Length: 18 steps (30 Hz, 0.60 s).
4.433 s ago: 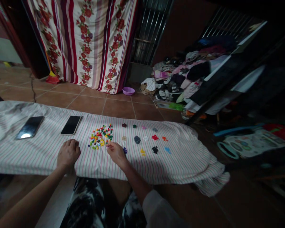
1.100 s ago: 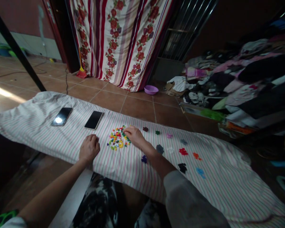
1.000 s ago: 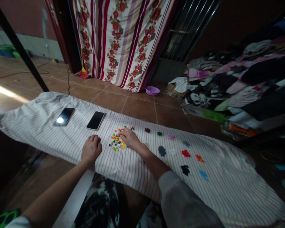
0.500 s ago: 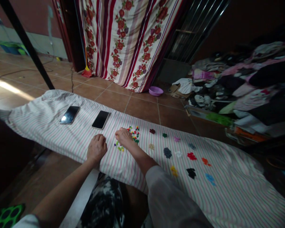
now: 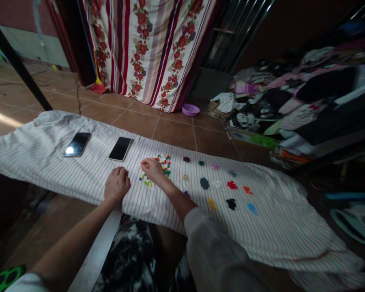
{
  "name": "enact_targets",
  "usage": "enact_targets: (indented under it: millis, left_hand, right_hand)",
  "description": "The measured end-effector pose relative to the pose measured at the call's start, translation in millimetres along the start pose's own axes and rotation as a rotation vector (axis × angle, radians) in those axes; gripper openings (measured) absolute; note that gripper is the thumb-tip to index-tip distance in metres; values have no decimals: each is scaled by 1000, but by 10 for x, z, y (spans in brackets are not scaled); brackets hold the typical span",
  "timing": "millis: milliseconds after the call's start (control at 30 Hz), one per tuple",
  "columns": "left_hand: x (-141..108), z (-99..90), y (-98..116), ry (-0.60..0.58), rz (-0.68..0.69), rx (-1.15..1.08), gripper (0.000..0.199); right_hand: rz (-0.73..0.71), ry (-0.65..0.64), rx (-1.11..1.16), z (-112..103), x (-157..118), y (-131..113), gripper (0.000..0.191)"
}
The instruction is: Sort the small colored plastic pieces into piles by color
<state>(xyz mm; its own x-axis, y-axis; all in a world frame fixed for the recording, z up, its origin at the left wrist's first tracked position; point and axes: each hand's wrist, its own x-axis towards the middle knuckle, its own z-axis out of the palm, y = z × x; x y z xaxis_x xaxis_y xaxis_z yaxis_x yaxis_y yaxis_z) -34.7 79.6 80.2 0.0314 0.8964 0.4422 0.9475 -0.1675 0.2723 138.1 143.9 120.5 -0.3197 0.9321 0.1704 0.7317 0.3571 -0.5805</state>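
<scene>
On wrinkled white cotton-like cloth [image 5: 261,239] striped pink and green, small blocky multicoloured pieces [image 5: 167,166] lie clustered about the right hand [image 5: 153,170], pinched, its contents indiscernible, while the left hand [image 5: 117,184] rests curled, palm hidden.

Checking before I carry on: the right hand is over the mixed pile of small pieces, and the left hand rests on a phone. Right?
Not quite: the head view shows the left hand on the striped cloth, apart from the nearest phone. The right hand is over the mixed pile.
</scene>
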Motion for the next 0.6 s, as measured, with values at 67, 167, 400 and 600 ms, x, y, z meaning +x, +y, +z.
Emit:
enact_targets:
  millis: [67, 167, 400, 600]
  left_hand:
    - [1, -3, -6, 0, 14, 12, 12]
    - [3, -11, -13, -1, 34, 24, 12]
    - [-5, -36, 1, 9, 36, 43, 17]
    - [3, -54, 8, 8, 16, 28, 19]
  right_hand:
    - [-4, 14, 43, -9, -81, -14, 13]
    - [-23, 17, 76, -21, -222, -44, 12]
    - [4, 60, 122, -78, -515, -34, 11]
    - [75, 119, 204, -166, -781, 52, 13]
